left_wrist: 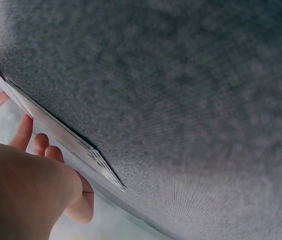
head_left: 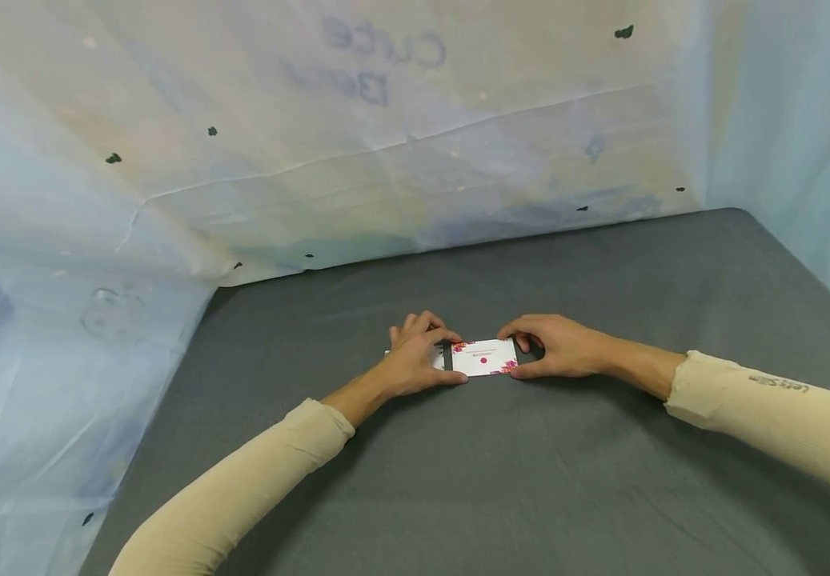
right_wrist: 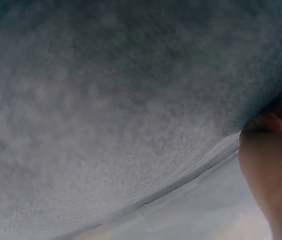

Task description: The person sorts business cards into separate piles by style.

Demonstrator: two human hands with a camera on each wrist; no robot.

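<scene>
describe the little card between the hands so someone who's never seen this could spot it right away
On the grey table, look midway between the left hand and the right hand, which meet near the centre. The card is the small white rectangle there, the only pale thing on the cloth, with pink-red flower marks at its corners.

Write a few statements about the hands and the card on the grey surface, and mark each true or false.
1. Both hands hold the white card, one at each short end. True: the left hand is at its left end, the right hand at its right end.
2. The card lies on a grey cloth-covered surface. True.
3. The card is plain white with no print. False: it has pink and red marks at its corners and a red dot in the middle.
4. The right hand rests flat on the surface, well away from the card. False: its fingers curl at the card's right edge.
5. Both arms wear beige sleeves. True.
</scene>
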